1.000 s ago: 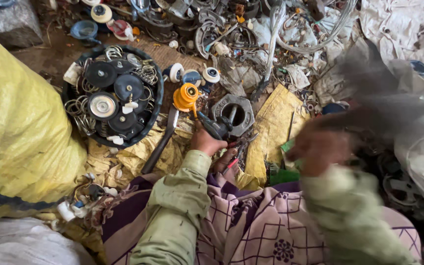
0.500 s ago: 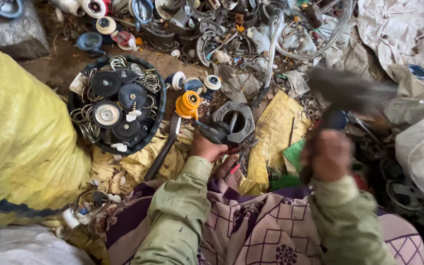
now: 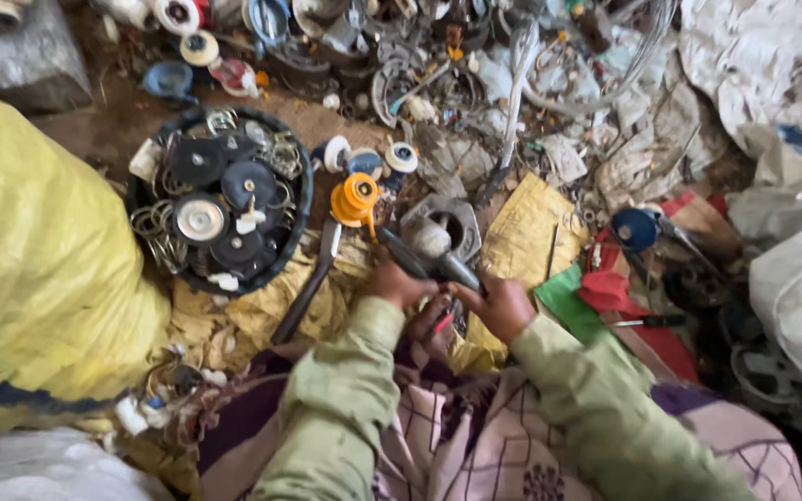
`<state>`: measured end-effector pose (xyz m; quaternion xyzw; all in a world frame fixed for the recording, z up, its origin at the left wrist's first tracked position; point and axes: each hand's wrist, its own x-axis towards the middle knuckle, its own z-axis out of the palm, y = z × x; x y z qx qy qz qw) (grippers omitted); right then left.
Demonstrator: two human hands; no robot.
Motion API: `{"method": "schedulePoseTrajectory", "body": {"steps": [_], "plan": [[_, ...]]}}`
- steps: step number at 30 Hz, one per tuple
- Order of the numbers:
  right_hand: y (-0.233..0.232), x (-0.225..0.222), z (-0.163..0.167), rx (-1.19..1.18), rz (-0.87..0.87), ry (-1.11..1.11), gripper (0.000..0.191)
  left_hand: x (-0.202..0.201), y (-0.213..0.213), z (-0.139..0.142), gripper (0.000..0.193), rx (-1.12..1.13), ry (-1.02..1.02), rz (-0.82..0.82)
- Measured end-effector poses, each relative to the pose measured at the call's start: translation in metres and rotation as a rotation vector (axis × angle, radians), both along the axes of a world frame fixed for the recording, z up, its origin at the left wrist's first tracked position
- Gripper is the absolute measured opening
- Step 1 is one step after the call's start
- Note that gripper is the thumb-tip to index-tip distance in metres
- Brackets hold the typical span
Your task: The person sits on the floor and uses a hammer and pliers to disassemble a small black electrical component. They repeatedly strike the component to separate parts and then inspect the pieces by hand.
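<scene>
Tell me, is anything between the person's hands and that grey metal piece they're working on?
Nothing visible. The left hand and right hand both grip dark handles that reach the grey metal piece, with no scrap lying across them.

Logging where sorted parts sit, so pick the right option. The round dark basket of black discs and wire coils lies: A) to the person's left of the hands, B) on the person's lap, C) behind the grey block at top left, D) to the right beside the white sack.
A: the round dark basket with black discs sits left of the left hand and right hand, beside the yellow sack.
</scene>
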<state>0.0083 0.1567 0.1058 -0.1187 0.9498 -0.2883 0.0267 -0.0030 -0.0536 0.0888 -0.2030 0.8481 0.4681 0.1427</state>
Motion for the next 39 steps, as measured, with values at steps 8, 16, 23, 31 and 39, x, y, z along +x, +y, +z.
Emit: {"method": "schedulePoseTrajectory", "body": {"steps": [8,16,23,31,39], "plan": [[0.063,0.051,0.081,0.131,0.231,0.62,0.014,0.018,-0.029,-0.023,0.112,0.038,0.096,0.073],[0.154,0.036,0.225,-1.245,0.124,0.34,0.028,0.019,-0.023,-0.016,0.11,0.091,0.167,0.154],[0.002,0.008,0.137,-0.205,-0.022,0.071,0.043,0.008,-0.017,-0.011,0.104,0.229,0.027,0.184],[0.037,0.054,0.019,-0.287,-0.008,-0.079,0.043,0.031,-0.021,-0.023,0.112,0.102,0.247,0.149],[0.143,0.07,0.154,-1.462,0.095,0.195,0.052,0.045,-0.038,-0.021,0.111,0.101,0.112,0.143]]}}
